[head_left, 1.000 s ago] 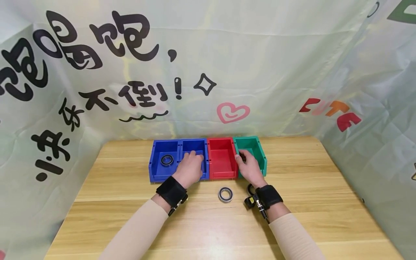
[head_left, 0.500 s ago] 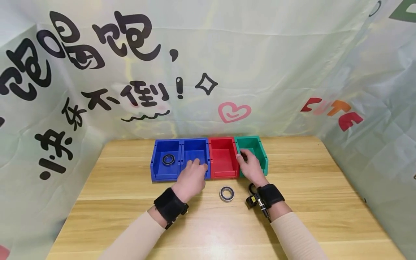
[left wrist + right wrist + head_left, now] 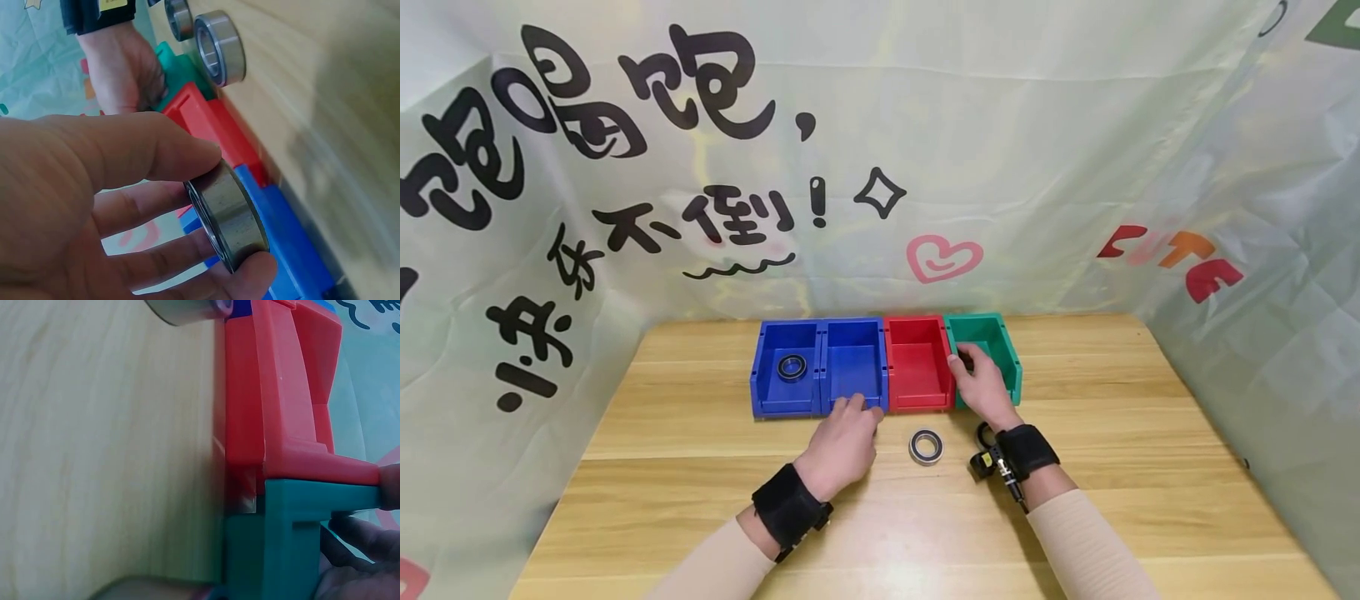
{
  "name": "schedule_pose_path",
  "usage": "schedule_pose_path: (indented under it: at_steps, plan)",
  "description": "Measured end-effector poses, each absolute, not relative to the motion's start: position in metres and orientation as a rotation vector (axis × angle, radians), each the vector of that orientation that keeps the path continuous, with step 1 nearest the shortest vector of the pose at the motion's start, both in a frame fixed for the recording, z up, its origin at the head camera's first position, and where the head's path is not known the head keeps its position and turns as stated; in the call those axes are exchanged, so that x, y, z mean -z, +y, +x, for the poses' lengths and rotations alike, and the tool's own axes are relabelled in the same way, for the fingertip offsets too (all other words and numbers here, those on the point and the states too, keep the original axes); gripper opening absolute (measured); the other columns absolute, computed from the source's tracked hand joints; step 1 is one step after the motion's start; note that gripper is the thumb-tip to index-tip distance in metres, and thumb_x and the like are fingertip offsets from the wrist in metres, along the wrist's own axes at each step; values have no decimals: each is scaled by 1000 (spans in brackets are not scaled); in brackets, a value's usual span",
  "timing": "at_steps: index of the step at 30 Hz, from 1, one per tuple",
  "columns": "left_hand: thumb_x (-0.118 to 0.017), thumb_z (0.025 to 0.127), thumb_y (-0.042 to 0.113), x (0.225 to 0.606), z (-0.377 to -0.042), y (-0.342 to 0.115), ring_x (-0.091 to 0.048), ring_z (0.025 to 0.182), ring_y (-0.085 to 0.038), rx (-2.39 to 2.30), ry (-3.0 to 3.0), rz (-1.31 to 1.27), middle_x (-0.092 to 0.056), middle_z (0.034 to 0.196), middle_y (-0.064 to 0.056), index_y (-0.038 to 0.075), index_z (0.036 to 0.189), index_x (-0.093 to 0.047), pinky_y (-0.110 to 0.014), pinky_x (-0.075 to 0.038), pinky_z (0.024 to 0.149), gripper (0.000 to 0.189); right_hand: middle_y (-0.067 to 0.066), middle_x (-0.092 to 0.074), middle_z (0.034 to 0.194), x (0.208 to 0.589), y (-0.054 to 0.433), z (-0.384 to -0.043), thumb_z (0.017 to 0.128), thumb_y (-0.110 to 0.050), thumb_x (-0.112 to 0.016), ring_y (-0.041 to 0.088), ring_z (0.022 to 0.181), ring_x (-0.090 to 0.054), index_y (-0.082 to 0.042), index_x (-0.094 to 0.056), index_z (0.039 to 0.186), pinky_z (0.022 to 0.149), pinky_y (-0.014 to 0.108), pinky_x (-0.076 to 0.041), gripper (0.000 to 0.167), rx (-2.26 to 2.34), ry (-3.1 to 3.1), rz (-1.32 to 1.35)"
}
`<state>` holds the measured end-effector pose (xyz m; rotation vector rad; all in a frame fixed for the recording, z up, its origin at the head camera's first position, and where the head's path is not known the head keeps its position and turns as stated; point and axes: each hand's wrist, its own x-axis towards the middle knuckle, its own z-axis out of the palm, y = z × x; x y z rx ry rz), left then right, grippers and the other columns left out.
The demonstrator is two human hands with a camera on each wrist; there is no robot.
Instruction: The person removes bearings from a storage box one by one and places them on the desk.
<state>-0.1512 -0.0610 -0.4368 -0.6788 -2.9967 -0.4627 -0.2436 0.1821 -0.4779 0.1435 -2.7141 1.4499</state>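
Observation:
My left hand (image 3: 841, 442) is just in front of the right-hand blue bin (image 3: 853, 354). In the left wrist view it pinches a metal ball bearing (image 3: 230, 215) by its rim, between thumb and fingers. My right hand (image 3: 985, 387) grips the side wall where the green bin (image 3: 287, 550) meets the red bin (image 3: 917, 367). Its thumb lies on the wall's edge and its fingers reach inside the green bin. Another bearing (image 3: 792, 367) lies flat in the left blue bin (image 3: 764, 392).
On the table (image 3: 880, 525), a bearing (image 3: 926, 447) lies before the red bin. A further bearing (image 3: 985, 435) is partly hidden by the right wrist's camera. The bins stand side by side near the back, before a printed cloth wall (image 3: 1037, 167).
The left hand has drawn back out of the right-hand blue bin toward the near side of the table. My right hand keeps its grip on the bin wall. The head view has shifted slightly.

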Motion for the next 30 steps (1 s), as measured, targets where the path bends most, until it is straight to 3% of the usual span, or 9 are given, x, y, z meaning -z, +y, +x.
schedule_pose_path:
  at_steps: [15, 30]
  plan:
    - [-66, 78, 0, 462, -144, -60, -49, 77, -25, 456, -2988, -673, -52, 83, -9, 9, 88, -69, -33, -47, 56, 13, 15, -53, 124, 478, 182, -243, 101, -34, -47, 29, 111, -50, -4, -45, 137, 89, 45, -47, 47, -1444, -2716, 142]
    - [-67, 76, -2, 473, -143, -57, -48, 78, -25, 455, -3024, -669, -52, 84, -10, 9, 87, -68, -32, -46, 52, 16, 14, -53, 125, 479, 181, -244, 100, -36, -47, 29, 111, -50, -5, -45, 138, 89, 45, -47, 49, -1445, -2714, 121]
